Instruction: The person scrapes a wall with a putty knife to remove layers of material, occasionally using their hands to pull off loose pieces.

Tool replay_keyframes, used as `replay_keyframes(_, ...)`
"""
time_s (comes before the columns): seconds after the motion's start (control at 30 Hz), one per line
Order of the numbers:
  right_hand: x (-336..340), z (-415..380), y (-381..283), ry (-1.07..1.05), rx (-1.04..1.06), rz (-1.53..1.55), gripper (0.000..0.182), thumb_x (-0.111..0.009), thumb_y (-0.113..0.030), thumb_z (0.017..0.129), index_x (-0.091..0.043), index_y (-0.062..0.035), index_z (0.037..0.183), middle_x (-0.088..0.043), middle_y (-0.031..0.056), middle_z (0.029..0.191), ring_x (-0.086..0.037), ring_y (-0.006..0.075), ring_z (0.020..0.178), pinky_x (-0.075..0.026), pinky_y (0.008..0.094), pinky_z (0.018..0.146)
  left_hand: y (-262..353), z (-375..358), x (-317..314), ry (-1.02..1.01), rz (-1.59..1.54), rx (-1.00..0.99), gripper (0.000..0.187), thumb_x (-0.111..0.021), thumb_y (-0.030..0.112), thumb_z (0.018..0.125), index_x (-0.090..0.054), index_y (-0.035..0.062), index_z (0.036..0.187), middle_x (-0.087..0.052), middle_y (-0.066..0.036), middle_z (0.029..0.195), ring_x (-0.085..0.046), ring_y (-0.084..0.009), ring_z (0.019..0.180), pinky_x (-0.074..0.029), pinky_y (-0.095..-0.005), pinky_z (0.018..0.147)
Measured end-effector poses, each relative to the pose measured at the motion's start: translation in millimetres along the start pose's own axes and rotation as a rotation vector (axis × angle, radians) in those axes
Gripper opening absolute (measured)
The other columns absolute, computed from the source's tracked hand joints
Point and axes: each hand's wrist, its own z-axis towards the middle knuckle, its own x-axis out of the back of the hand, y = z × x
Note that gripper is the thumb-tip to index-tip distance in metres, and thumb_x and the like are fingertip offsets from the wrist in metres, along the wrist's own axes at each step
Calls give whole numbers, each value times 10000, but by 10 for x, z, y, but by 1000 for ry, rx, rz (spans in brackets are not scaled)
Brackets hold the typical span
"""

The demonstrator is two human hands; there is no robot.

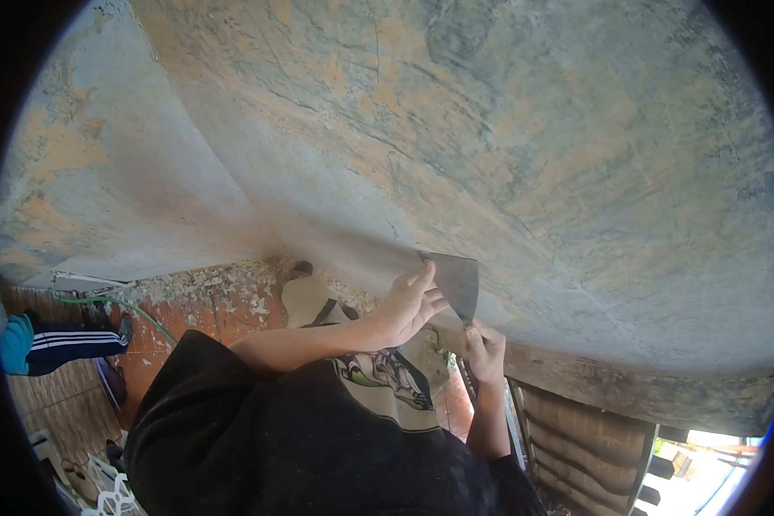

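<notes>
The scraper [457, 285] is pressed flat against the wall [507, 146], its handle clenched in the right hand [486, 348], blade steadied by left hand [411, 303]; a steep angle could gouge the plaster

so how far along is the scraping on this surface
Done: pale flakes litter the red floor, and the grey surface near the blade looks smoother. In hand: the right hand grips the scraper handle while the left hand presses its blade. Left: orange patches still cover most of the surface.
</notes>
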Motion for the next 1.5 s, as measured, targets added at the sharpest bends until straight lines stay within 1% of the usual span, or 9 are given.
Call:
replay_keyframes(0.17,-592,199,-493,65,53,-122,208,-496,-94,967,-666,23,992,-459,-41,607,-397,41,561,-327,216,503,459,-100,10,56,-17,-168,475,-436,424,1016,-468,16,1257,-562,-139,1230,-548,-248,1159,-455,-449,1026)
replay_keyframes(0.37,-261,-86,-327,109,-64,-51,222,-474,-115,975,-645,24,955,-453,-45,604,-381,37,542,-311,218,491,162,-55,-54,-39,-8,38,469,-432,418,1016,-481,13,1248,-577,-129,1208,-557,-244,1155,-472,-433,993)
replay_keyframes(0.43,-246,-75,-243,91,-5,-75,312,-530,-122,977,-626,17,1238,-489,-40,608,-408,41,526,-336,213,491,179,-33,-25,-51,73,63,469,-441,420,1012,-506,7,1224,-592,-124,1195,-567,-238,1145,-474,-427,989)
replay_keyframes(0.57,-616,-194,-75,205,-6,45,303,-484,-195,1004,-639,35,1124,-458,-56,621,-398,37,551,-310,214,492,187,-67,-25,52,129,-5,453,-455,412,1011,-533,7,1200,-620,-113,1166,-609,-224,1082,-497,-409,945)
replay_keyframes(0.7,-401,-195,-246,169,-4,-45,338,-531,-148,975,-611,26,1253,-472,-45,637,-415,44,582,-345,213,512,184,-92,-150,-26,111,-2,438,-466,400,1012,-531,12,1204,-628,-111,1141,-618,-221,1067,-510,-412,922)
replay_keyframes(0.9,-463,-12,-215,246,59,-220,191,-566,-100,948,-710,15,998,-486,-29,603,-442,66,566,-369,234,532,242,-55,-201,33,114,-77,441,-465,426,1006,-527,34,1198,-628,-99,1101,-622,-224,1040,-512,-408,915)
replay_keyframes(1.17,-333,-145,-292,234,-78,-61,213,-590,-111,938,-693,9,1080,-500,12,594,-448,80,568,-403,253,548,132,-74,-222,2,136,-72,450,-467,442,1002,-537,37,1183,-639,-93,1093,-624,-209,1028,-531,-405,866)
replay_keyframes(1.23,-454,41,-249,267,115,-204,326,-512,-177,993,-532,-8,714,-449,-19,583,-398,59,546,-299,243,492,266,-47,-176,-24,152,-151,444,-466,438,1003,-551,34,1167,-646,-92,1091,-627,-209,1021,-531,-403,866)
replay_keyframes(1.5,-334,-3,-567,244,123,-283,260,-531,-154,971,-594,19,788,-479,-22,586,-416,53,554,-332,229,504,232,-94,-381,33,116,-100,421,-458,422,1010,-566,43,1158,-655,-96,1089,-646,-222,1010,-546,-394,855)
